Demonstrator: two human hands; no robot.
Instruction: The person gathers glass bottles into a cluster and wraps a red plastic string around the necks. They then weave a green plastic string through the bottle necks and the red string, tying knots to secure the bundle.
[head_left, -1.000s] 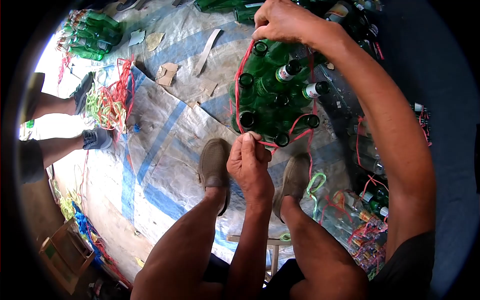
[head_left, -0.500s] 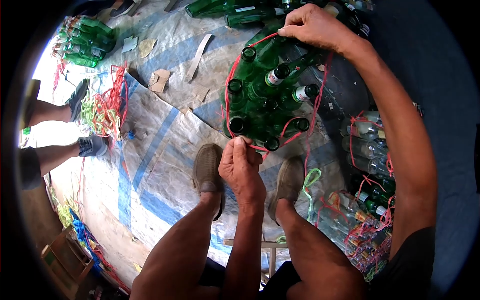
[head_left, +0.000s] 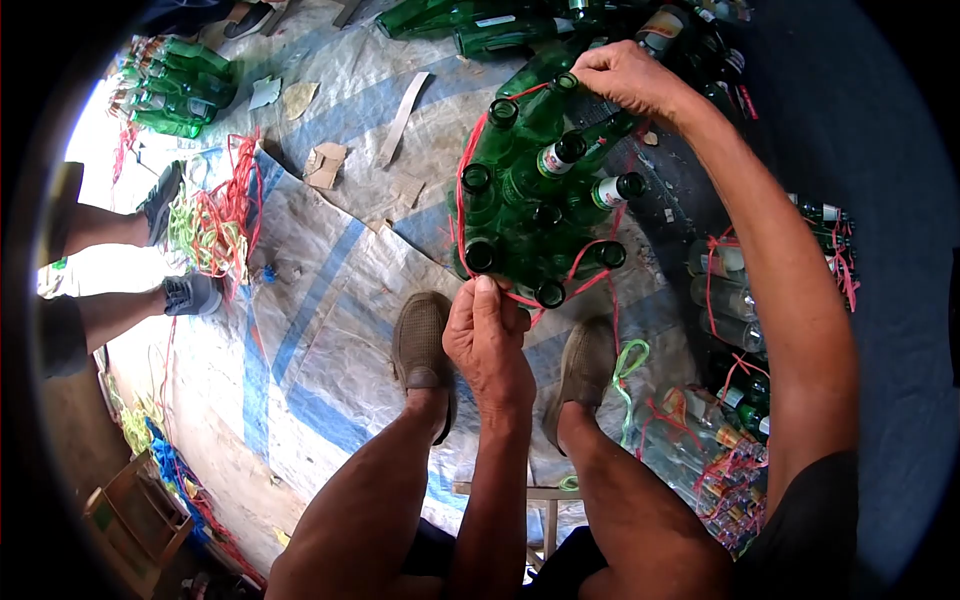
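Note:
A cluster of green glass bottles (head_left: 520, 185) stands in front of me, mouths facing up. Red plastic string (head_left: 461, 200) runs along its left side and across the front necks. My left hand (head_left: 490, 335) is closed, pinching the string at the near side, just below a bottle mouth. At the far side my right hand (head_left: 632, 82) has its thumb and fingers closed on the string, right against the neck of the back bottle (head_left: 566, 84). Its fingertips are partly hidden there. Two bottles in the cluster carry white neck labels.
More green bottles (head_left: 510, 35) lie at the back. Clear bottles tied with red string (head_left: 725, 290) are at the right. Tangled red and green string (head_left: 215, 220) lies on the tarp (head_left: 330, 250), near another person's feet (head_left: 190, 295). A tied green bundle (head_left: 175, 85) stands far left.
My right hand has come down slightly to the back bottle's neck, and the string loop's slack right side has dropped lower. My left hand keeps its pinch by the front bottle.

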